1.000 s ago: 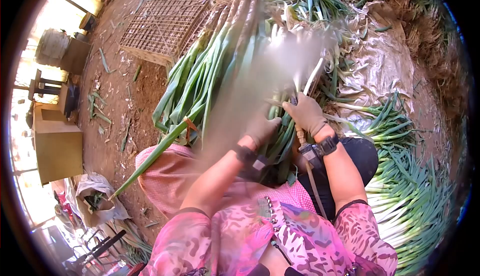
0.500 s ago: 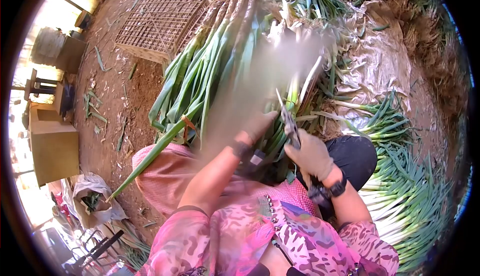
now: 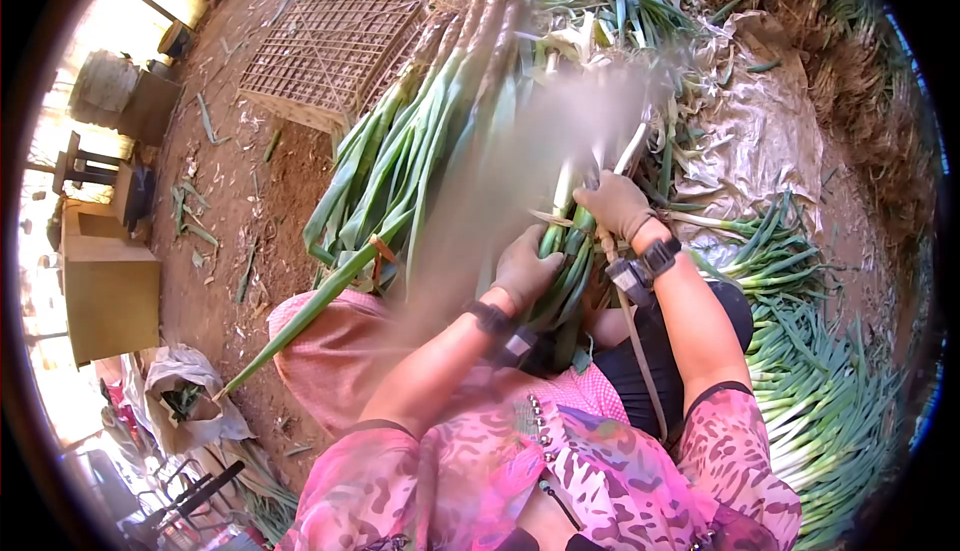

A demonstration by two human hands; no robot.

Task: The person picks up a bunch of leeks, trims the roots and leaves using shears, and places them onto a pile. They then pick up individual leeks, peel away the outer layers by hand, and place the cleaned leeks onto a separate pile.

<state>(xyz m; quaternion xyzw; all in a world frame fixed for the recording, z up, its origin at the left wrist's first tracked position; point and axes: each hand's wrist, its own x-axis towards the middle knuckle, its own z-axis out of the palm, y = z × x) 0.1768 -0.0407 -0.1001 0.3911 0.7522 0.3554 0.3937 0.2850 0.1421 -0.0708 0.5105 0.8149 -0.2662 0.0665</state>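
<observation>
My left hand (image 3: 525,266), in a tan glove, is closed around the green leaves of a few long green onions (image 3: 575,241) over my lap. Just beyond it, my gloved right hand (image 3: 615,206) is curled beside their pale stalks, fingertips at the stems. A thin hose (image 3: 645,366) climbs from my lap to a fitting below the right palm; the air gun at its end is mostly hidden by the hand. To the left, uncleaned green onions (image 3: 420,141) with muddy roots lean in a bunch. A blurred smear across the middle veils part of the stalks.
A slatted crate (image 3: 335,51) stands at the far left. Cleaned green onions (image 3: 800,391) lie heaped on my right, below a crumpled sheet (image 3: 755,101). Peeled leaves litter the back. Unsorted onions with roots (image 3: 830,41) pile up far right. A wooden box (image 3: 110,281) sits left.
My right hand has moved forward and up to the stalks, and the air gun's nozzle no longer shows. More of the hose is visible. My left hand has shifted slightly down and right.
</observation>
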